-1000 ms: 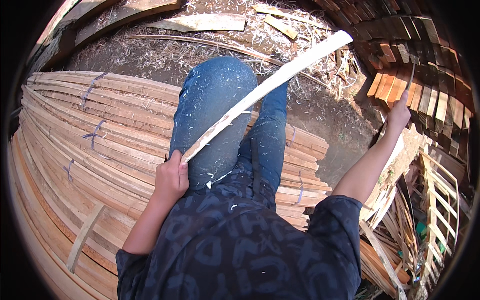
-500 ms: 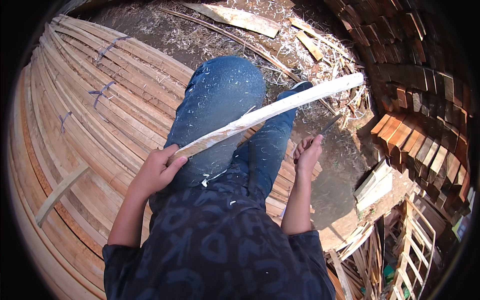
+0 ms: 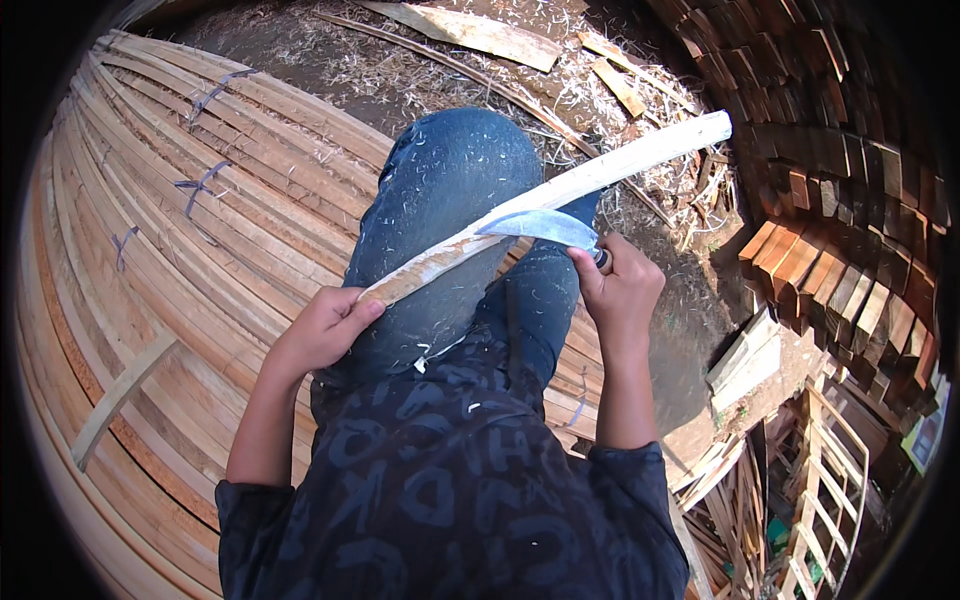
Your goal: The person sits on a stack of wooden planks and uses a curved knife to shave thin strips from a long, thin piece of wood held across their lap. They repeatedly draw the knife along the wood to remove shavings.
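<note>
Bundled strips: long sawn lengths, tied with dark cords, lying left of and beneath the person's legs.
Left grip: closed on the lower left end of the wooden stick, thumb along its upper side.
Stick position: slantwise over the thigh of the blue jeans, its free end up and to the right, beyond the knees.
Stick, left stretch: brownish and patchy near the held end; judging by colour, the least pared part, and what seems left to clean.
Stick, right stretch: pale along the visible face, so probably already pared; the underside is hidden.
Knife: curved blade, its tip over or against the stick near the brown patches; whether the edge bites, I cannot tell.
Right grip: wrapped around the knife's handle.
Shavings: pale curls on the ground, flecks on the jeans; they suggest plenty of cutting, though not how much came from this stick.
Wood stack: cut pieces piled at the far right.
</note>
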Available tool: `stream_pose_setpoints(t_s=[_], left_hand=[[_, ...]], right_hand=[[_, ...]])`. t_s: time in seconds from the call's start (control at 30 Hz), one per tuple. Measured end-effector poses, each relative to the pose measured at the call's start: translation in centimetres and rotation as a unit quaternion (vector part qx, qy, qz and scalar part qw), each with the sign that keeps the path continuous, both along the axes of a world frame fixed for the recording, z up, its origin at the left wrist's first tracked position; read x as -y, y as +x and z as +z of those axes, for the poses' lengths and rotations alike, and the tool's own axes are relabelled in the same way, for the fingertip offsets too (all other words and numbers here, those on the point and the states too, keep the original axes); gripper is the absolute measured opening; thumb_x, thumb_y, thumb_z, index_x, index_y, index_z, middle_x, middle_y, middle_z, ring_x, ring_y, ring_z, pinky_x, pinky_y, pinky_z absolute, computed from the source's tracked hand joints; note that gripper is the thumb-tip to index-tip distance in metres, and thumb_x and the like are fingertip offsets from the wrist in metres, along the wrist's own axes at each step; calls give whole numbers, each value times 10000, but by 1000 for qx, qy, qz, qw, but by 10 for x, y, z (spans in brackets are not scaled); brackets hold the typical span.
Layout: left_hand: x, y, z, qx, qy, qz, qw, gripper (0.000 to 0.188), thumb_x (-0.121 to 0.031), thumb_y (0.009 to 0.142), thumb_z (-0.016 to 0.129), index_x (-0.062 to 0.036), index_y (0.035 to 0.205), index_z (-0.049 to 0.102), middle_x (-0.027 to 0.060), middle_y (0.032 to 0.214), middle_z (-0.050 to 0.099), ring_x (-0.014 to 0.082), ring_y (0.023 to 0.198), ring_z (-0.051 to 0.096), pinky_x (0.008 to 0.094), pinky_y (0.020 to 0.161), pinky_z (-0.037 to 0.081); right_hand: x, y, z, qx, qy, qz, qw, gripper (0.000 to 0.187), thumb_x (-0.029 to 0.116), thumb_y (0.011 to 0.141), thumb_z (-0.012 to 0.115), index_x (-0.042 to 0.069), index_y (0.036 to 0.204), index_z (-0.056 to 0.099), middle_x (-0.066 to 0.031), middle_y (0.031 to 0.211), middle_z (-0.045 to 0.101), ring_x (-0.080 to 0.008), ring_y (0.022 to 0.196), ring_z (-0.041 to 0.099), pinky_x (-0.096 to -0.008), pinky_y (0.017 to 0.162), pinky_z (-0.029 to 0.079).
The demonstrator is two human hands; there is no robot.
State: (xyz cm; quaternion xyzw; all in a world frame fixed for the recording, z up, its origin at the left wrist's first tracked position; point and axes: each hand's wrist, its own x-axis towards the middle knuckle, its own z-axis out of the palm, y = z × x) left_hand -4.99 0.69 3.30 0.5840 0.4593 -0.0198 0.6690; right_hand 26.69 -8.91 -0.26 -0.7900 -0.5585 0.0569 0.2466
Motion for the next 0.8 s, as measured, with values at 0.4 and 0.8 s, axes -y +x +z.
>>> stream_pose_setpoints(t_s=[0.4,0.8], left_hand=[[-14,-14,-22,75,-91,21,993,414,-290,967,503,-51,630,468,-94,581,340,20,553,291,236,474,260],[-36,-17,-38,122,-259,-20,958,399,-309,982,471,-93,647,440,-80,560,332,26,473,274,211,419,231]], right_hand=[[-46,84,11,7,112,-229,967,640,544,886,530,-8,570,457,-78,471,404,-207,432,366,-364,465,316],[-18,7,33,-33,-24,-42,998,475,451,826,650,20,644,571,-73,441,451,-240,401,480,-327,425,374]])
